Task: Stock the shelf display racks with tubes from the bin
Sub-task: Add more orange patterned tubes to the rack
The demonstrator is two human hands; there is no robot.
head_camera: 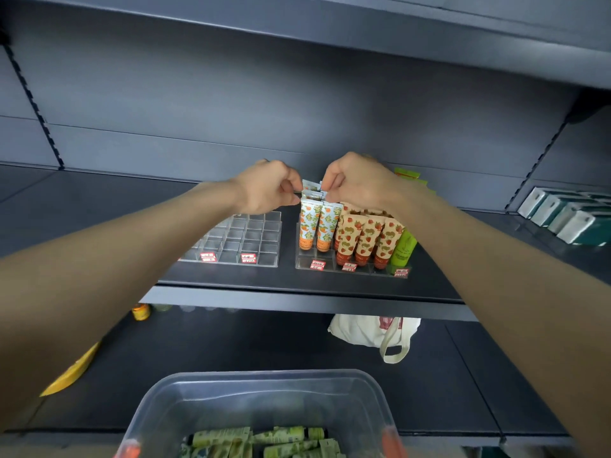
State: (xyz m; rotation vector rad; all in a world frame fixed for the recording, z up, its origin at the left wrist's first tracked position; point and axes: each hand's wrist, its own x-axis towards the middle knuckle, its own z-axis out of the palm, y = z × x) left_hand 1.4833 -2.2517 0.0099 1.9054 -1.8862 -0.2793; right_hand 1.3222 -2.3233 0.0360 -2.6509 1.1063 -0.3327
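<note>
Dark shelf (82,200) bears empty rack (251,236) and stocked rack (302,259).

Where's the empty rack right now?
Head view: the empty rack sits left of centre on the middle shelf, just left of the stocked rack with a gap between them. The left hand hides its back edge.
</note>
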